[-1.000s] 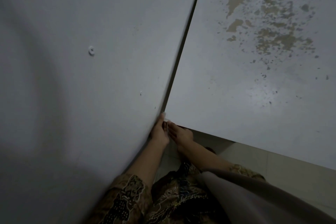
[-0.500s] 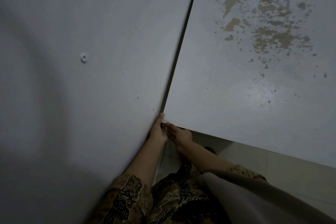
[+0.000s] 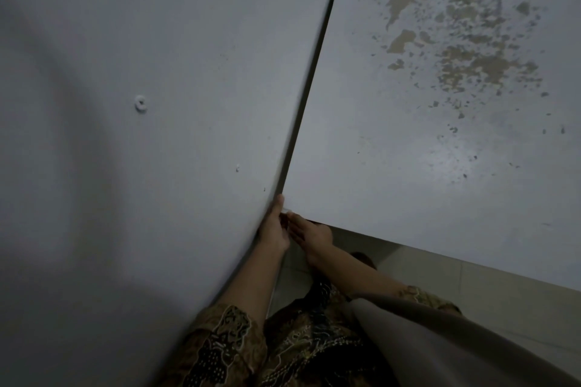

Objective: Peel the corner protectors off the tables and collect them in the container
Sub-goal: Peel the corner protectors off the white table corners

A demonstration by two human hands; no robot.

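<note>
Two grey tables stand side by side with a dark gap between them. A small clear corner protector (image 3: 287, 210) sits on the near corner of the right table (image 3: 408, 166). My left hand (image 3: 275, 228) is at the corner of the left table (image 3: 157, 135), its thumb up along the gap and its fingers on the protector. My right hand (image 3: 309, 234) reaches in from below, fingertips touching the same protector. The hands cover most of the protector. No container is in view.
A small white ring-shaped piece (image 3: 141, 103) lies on the left table. The right table has a large patch of peeled brown paint (image 3: 465, 41) at the back. Pale floor tiles (image 3: 440, 286) show below the right table's front edge.
Both hands have stayed at the table corner. The view has shifted slightly; my fingers work at the protector with barely any visible movement.
</note>
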